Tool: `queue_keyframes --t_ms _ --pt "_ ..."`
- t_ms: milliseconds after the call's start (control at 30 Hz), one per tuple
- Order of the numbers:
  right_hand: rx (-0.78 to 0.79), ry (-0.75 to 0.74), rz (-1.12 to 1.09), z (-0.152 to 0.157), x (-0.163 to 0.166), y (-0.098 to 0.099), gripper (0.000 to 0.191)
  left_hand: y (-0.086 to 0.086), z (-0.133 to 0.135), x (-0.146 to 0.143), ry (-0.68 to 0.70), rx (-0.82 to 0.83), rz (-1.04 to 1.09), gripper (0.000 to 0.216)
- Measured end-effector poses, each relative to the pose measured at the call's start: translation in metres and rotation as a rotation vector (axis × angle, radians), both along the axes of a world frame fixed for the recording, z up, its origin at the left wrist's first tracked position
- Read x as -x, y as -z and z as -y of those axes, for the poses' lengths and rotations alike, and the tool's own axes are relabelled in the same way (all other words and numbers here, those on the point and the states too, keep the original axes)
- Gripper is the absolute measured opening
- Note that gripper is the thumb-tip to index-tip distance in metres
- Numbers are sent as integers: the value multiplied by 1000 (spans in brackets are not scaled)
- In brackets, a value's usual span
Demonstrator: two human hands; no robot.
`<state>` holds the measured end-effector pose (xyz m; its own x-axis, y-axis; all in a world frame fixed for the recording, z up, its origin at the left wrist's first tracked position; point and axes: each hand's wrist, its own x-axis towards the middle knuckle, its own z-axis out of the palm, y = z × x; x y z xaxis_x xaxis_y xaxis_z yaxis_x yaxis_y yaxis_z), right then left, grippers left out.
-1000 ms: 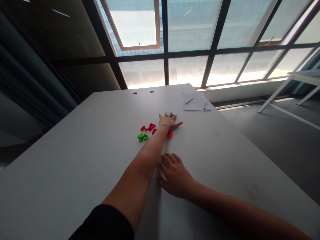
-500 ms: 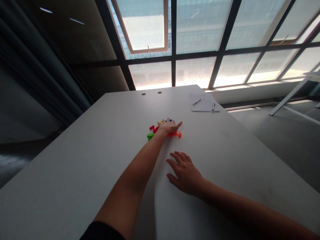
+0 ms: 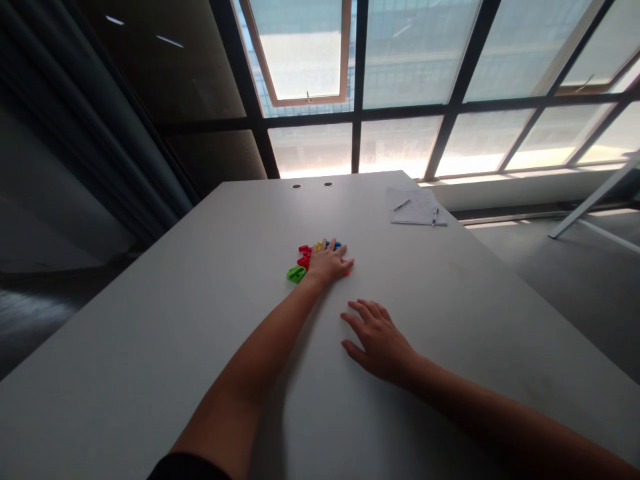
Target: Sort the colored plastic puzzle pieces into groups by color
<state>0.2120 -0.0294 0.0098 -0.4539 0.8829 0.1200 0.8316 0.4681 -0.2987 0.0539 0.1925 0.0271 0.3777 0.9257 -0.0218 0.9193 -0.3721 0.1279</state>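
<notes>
My left hand (image 3: 329, 262) reaches far out over a small heap of colourful plastic pieces, palm down with its fingers spread. Left of the hand lies a green piece (image 3: 297, 274), with red pieces (image 3: 304, 257) just beyond it. Yellow (image 3: 319, 246) and blue (image 3: 337, 245) bits show past the fingertips, and a sliver of orange peeks out at the thumb side. The hand covers the rest of the heap, so the exact kind of these pieces is hidden. Nearer to me, my right hand (image 3: 377, 339) hovers or rests at the white table, fingers apart and holding nothing.
Papers (image 3: 414, 207) with two pens lie at the far right of the white table (image 3: 200, 300). Two round cable holes (image 3: 328, 184) sit near its far edge. Windows stand behind, a dark curtain (image 3: 90, 120) at left, and a white table leg (image 3: 590, 200) at right.
My left hand has shifted left and slightly toward me over the pieces, covering most of the orange one. The camera view has turned slightly left. My right hand stays spread.
</notes>
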Motion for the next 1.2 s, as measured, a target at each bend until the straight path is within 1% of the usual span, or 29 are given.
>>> queue_keyframes --t_ms 133,300,467,567,667,733,800,867,900,933,1000,1033,1100,1200 --pt "-7 -5 7 0 -1 1 53 -2 -3 39 -45 -5 1 72" --pt "-30 -5 11 -1 -2 3 52 0 -8 84 -96 -22 7 60" --pt "-44 -8 20 0 -4 4 51 6 -14 131 -81 -57 -12 61" --pt "-49 -10 15 0 -5 5 51 11 -18 162 -29 -80 -20 63" --pt "-59 -3 6 -1 -5 6 50 12 -23 191 99 -114 26 63" --pt "-59 0 8 -1 -4 7 50 9 -25 205 184 -134 63 61" --pt "-55 0 9 -1 -3 7 50 2 -27 213 234 -154 70 56" --pt "-53 2 4 -1 -2 7 50 -8 -30 211 245 -184 48 50" --pt "-54 4 3 -1 -2 7 50 -12 -30 206 238 -206 39 47" --pt "-55 6 3 -1 -2 7 50 -16 -31 198 228 -228 33 45" --pt "-56 8 8 0 -1 6 50 -20 -30 171 210 -262 35 47" --pt "-56 8 10 0 -1 6 50 -19 -29 155 218 -262 28 49" --pt "-58 9 8 0 -1 5 50 -12 -22 118 245 -247 14 58" --pt "-67 7 1 0 -1 5 48 6 -4 71 330 -178 -16 72"
